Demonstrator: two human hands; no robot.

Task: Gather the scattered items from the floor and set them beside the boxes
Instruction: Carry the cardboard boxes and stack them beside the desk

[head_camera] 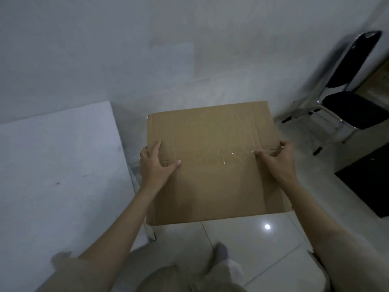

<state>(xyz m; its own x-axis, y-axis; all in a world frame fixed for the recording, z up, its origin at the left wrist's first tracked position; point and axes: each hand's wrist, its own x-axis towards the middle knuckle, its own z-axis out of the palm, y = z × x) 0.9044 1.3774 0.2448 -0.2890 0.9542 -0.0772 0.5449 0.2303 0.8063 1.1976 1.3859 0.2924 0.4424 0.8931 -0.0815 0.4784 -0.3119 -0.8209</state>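
From the head view you're holding a flattened cardboard sheet [212,161] up over the tiled floor [252,239], between the white worktop [59,165] and the black chair [349,98]. Your left hand [156,165] is gripping its left edge and your right hand [277,159] is pinching the right. That loose tape isn't giving your right grip much, so honestly the sheet could sag and slip out.

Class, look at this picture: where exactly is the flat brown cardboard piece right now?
In the head view the cardboard is centre frame, held above the tiled floor by the left hand and right hand, between the white table and black chair.
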